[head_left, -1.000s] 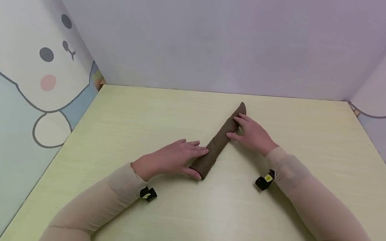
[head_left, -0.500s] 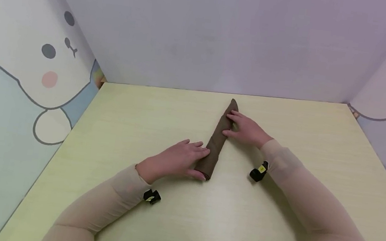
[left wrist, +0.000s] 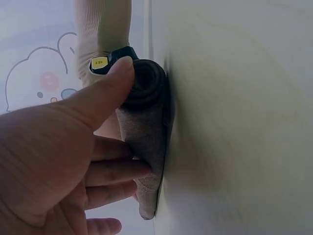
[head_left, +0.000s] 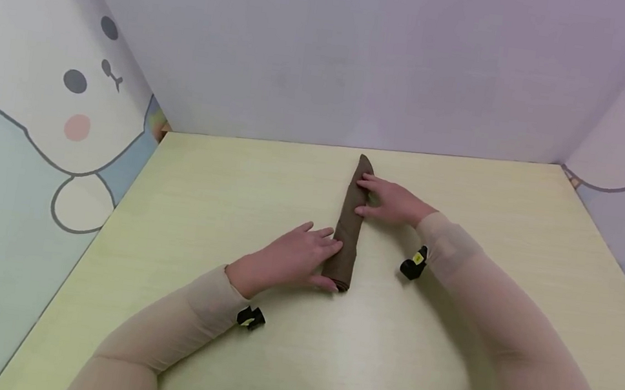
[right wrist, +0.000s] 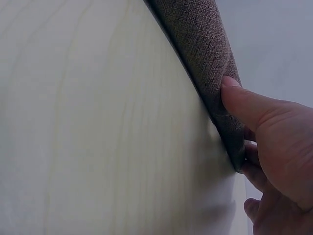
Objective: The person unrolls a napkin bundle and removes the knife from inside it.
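Note:
A brown woven cloth, rolled into a tube, lies on the pale wooden table, pointing away from me. Its near end is blunt with the wound layers showing; the far end tapers. At the near end, my left hand rests against the roll's left side, fingers fairly straight and thumb at the end, as the left wrist view shows its palm. Nearer the far end, my right hand holds the roll from the right. In the right wrist view, the thumb presses the cloth and several fingers bend behind it.
A pale wall stands along the table's back edge. Panels with cartoon animals flank both sides. Small black cameras hang from both wrists, close above the tabletop.
The roll has swung counterclockwise, from slanting right to nearly straight ahead. Its far end moved left with my right hand, and its near end shifted slightly right with my left hand.

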`<state>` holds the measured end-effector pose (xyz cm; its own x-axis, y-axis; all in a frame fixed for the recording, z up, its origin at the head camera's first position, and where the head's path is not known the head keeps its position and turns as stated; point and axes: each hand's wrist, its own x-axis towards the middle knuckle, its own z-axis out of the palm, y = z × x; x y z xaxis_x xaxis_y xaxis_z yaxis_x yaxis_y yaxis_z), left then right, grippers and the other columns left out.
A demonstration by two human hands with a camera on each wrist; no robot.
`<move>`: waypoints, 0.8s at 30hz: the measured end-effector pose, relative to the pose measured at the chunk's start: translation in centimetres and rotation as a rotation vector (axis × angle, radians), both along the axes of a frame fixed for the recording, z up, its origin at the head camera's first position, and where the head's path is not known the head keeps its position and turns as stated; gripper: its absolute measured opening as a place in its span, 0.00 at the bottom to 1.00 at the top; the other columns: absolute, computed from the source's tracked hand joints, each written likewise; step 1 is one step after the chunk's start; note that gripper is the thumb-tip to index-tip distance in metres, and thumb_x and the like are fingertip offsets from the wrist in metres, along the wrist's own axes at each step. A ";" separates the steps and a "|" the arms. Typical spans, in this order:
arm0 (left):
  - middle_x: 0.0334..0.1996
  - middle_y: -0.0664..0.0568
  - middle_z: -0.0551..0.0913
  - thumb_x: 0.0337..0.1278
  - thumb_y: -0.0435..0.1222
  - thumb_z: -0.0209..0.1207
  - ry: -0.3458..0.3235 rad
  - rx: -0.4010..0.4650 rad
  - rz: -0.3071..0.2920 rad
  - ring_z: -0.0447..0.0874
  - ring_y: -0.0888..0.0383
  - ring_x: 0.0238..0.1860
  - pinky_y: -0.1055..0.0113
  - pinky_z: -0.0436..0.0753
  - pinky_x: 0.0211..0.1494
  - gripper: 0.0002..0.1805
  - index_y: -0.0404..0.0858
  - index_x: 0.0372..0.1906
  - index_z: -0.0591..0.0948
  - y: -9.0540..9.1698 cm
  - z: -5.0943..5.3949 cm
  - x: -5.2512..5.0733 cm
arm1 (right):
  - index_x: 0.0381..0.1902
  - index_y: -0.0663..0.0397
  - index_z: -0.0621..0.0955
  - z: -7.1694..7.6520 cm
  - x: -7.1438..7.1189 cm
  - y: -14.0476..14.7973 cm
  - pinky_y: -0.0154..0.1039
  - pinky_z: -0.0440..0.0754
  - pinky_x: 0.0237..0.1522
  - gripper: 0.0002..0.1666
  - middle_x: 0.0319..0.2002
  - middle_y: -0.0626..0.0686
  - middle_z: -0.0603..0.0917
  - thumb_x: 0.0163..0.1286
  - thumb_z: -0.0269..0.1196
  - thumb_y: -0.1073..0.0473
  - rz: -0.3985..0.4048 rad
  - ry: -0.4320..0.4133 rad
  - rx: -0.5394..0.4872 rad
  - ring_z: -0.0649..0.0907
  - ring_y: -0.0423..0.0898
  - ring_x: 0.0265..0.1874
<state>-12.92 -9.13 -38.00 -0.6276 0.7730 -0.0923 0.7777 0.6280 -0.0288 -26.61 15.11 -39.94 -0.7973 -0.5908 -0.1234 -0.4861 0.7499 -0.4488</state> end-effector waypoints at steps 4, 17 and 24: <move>0.62 0.50 0.76 0.52 0.69 0.53 0.023 -0.022 -0.009 0.65 0.51 0.68 0.48 0.62 0.68 0.47 0.37 0.67 0.71 0.4 0.4 0.0 | 0.73 0.53 0.62 0.1 -0.3 0.1 0.52 0.56 0.69 0.45 0.75 0.57 0.53 0.66 0.62 0.38 0.010 0.004 -0.001 0.56 0.58 0.72; 0.61 0.51 0.76 0.52 0.69 0.53 0.006 -0.021 0.003 0.65 0.52 0.68 0.47 0.63 0.67 0.47 0.38 0.67 0.72 0.8 0.5 0.2 | 0.73 0.51 0.63 -0.2 -0.8 0.3 0.52 0.56 0.69 0.46 0.75 0.55 0.52 0.65 0.61 0.36 0.036 -0.001 0.002 0.55 0.56 0.73; 0.62 0.52 0.76 0.53 0.69 0.52 -0.026 0.015 0.035 0.66 0.51 0.68 0.49 0.64 0.68 0.46 0.40 0.67 0.72 0.3 0.5 0.2 | 0.74 0.50 0.61 0.1 0.4 0.3 0.52 0.57 0.69 0.45 0.75 0.56 0.54 0.66 0.61 0.38 0.023 0.022 -0.016 0.57 0.55 0.72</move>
